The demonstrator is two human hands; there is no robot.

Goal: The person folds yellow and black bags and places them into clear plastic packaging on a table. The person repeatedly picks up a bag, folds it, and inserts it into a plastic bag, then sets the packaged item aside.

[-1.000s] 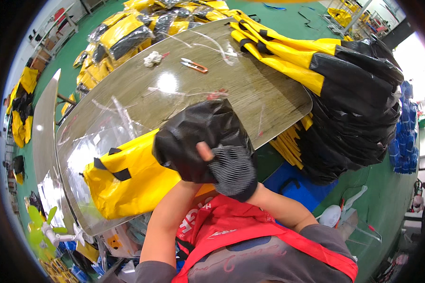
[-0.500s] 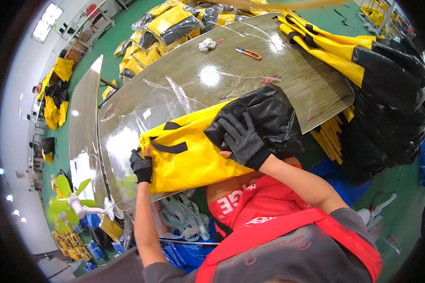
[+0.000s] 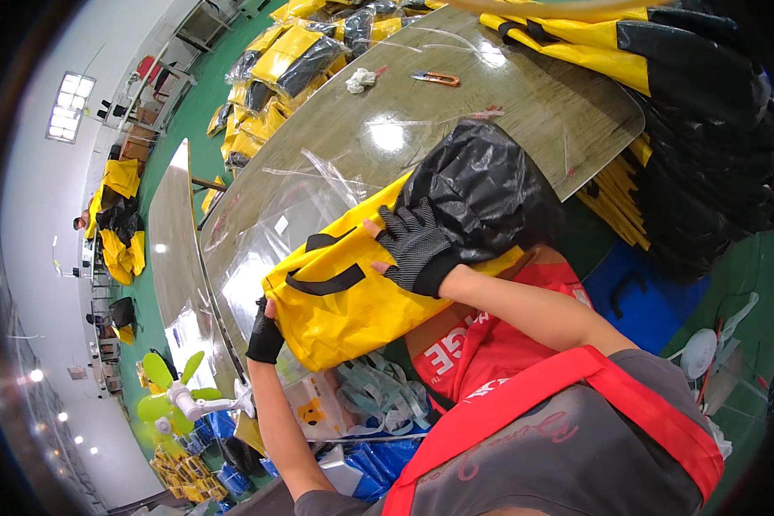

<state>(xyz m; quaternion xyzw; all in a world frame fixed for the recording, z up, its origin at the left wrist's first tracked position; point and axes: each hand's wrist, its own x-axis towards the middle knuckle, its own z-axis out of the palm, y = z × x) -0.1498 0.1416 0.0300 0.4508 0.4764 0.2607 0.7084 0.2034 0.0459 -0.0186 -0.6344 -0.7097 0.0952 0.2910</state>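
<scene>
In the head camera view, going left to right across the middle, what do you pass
Green fan → left hand gripping the bag's corner → yellow and black bag → right hand flat on the bag → pile of black and yellow bags.

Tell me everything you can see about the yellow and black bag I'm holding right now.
The yellow and black bag looks like glossy coated fabric: a yellow body with two black strap handles on its face, and a crinkled, shiny black end. It lies tilted at the near edge of the table, over clear plastic sheeting, black end up and to the right. The left hand, in a black fingerless glove, grips its lower left corner; the right hand, gloved likewise, presses flat where yellow meets black.
</scene>
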